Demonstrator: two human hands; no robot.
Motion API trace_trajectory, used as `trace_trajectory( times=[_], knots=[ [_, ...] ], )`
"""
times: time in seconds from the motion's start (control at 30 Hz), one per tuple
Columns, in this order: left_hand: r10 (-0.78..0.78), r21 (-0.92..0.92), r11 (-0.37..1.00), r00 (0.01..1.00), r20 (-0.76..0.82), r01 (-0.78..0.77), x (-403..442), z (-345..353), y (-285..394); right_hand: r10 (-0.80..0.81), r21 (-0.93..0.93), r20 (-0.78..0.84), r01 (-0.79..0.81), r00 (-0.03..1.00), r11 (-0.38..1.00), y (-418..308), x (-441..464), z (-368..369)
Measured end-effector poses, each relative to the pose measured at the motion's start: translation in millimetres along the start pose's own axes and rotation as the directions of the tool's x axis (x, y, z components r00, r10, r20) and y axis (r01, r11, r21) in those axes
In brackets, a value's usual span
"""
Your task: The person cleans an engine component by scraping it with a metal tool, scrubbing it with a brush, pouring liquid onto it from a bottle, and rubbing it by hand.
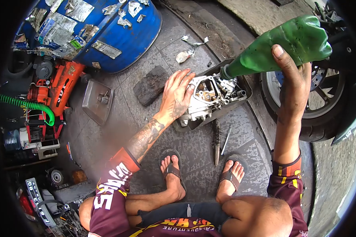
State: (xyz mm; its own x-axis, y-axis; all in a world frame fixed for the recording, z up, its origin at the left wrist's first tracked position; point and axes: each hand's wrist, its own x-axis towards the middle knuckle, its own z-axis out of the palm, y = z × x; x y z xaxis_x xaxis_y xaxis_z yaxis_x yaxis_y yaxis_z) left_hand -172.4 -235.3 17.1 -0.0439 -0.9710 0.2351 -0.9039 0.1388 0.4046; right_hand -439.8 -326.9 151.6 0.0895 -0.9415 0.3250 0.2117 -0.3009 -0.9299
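Observation:
My right hand (294,85) grips a green plastic bottle (273,49), its fingers wrapped behind it and the thumb on the near side. The bottle is tilted, with its neck low over the metal parts in a dark tray (245,94). My left hand (178,93) lies against the left side of a metal engine casing (195,106), fingers stretched out along its top edge. The casing sits in the tray, its opening facing up with brownish surfaces inside. Whether liquid leaves the bottle's mouth I cannot tell.
Left of the tray lie a dark block (150,85) and a clear plastic container (98,102). A brush (217,144) and a thin rod (226,141) lie before my feet. A blue drum (122,43) stands upper left, a motorcycle wheel (320,98) at right.

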Motion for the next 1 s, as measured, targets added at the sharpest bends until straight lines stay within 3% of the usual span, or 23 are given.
trace_trajectory(
  times=[0.2,0.27,0.43,0.5,0.63,0.73,0.87,0.93,1.0],
  knots=[
    [-0.023,-0.054,0.998,0.999,-0.040,0.021,1,7,2,-0.017,-0.024,-0.024,0.017,1.000,1.000,-2,-14,1],
    [-0.018,-0.049,0.999,0.999,-0.048,0.015,1,7,2,0.018,0.062,-0.033,-0.016,0.999,0.998,2,-17,3],
    [-0.065,-0.054,0.996,0.998,0.001,0.065,1,7,6,0.039,0.061,-0.017,-0.038,0.999,0.997,11,-20,0],
    [-0.018,0.047,0.999,0.998,-0.055,0.020,1,7,8,0.042,0.068,-0.034,-0.040,0.999,0.997,14,-20,0],
    [0.089,0.106,0.991,0.996,-0.030,-0.085,2,7,3,-0.015,0.119,-0.061,0.022,0.998,0.993,23,-21,-1],
    [0.135,0.144,0.981,0.991,0.001,-0.134,6,5,7,0.032,0.088,-0.070,-0.026,0.997,0.996,25,-25,-4],
    [0.018,0.034,0.999,1.000,0.003,-0.018,10,8,13,0.101,0.132,-0.070,-0.091,0.992,0.987,34,-28,-8],
    [-0.113,-0.041,0.992,0.989,0.098,0.117,15,2,18,0.122,0.144,-0.067,-0.111,0.990,0.983,37,-29,-10],
    [-0.130,-0.032,0.990,0.984,0.119,0.134,18,-2,22,0.141,0.159,-0.058,-0.130,0.988,0.979,40,-29,-11]
  ],
)
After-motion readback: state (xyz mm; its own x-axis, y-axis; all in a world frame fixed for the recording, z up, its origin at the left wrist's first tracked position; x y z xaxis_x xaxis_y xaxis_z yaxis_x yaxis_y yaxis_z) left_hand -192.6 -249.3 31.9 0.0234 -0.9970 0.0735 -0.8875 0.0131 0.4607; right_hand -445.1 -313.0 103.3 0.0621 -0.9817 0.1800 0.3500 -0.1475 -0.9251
